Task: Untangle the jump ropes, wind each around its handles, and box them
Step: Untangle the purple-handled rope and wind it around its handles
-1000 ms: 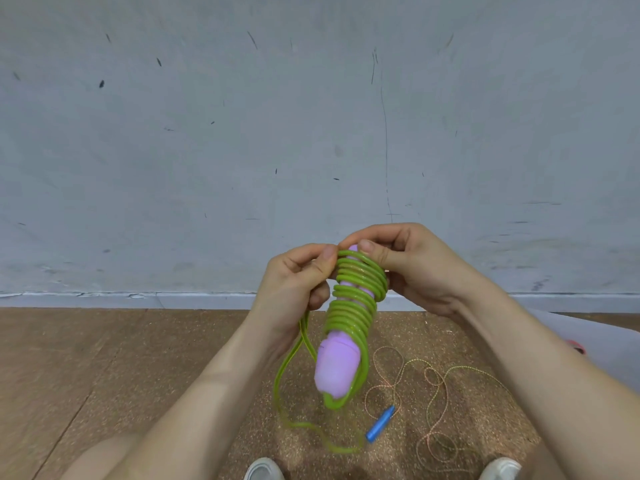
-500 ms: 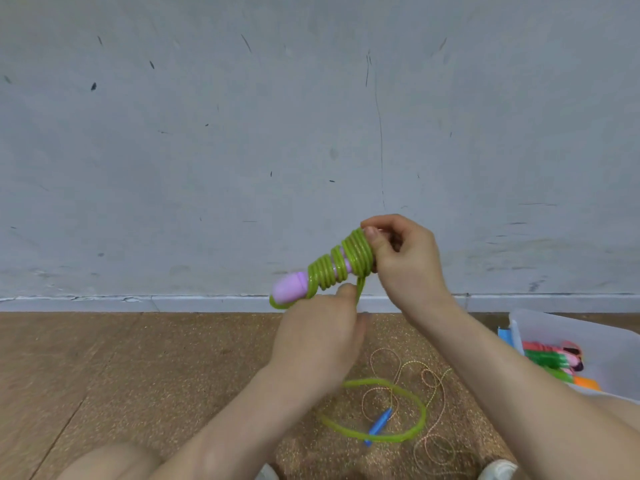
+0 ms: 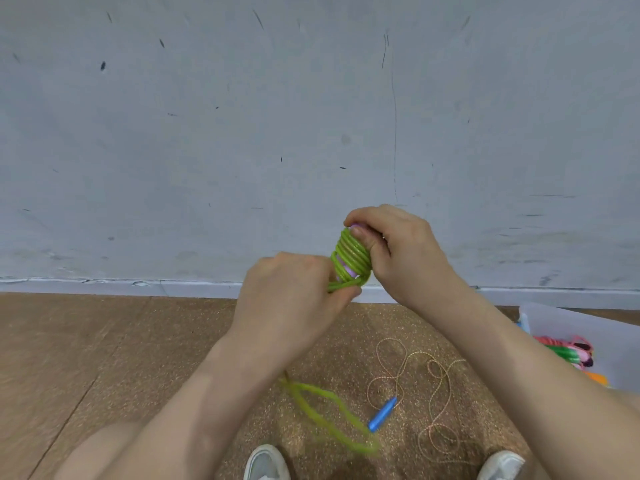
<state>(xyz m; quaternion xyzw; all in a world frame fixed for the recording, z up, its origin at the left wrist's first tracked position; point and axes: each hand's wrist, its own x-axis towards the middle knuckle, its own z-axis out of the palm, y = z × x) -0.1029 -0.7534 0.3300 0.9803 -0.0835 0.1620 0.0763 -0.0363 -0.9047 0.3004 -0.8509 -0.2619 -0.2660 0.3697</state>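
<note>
In the head view, the green jump rope (image 3: 351, 259) is being held up in front of the grey wall (image 3: 207, 133), just right of the frame's middle, its coils lying tight around the purple handles (image 3: 347, 271). The top end of the bundle is being gripped by the right hand (image 3: 398, 247), with fingers and thumb curled round it from 3 o'clock. At 7 o'clock of the coil, the strand leaving the bundle is being pinched by the left hand (image 3: 291, 299). The loose green tail (image 3: 325, 414) is being shown blurred, hanging below the left wrist towards 6 o'clock above the brown floor (image 3: 104, 358). A thin orange rope (image 3: 415, 375) with a blue handle (image 3: 382, 414) is being left in loops on the floor at 5 o'clock. At 4 o'clock, by the frame edge, wound ropes (image 3: 564, 351) are being kept in a clear box (image 3: 561, 315).
</note>
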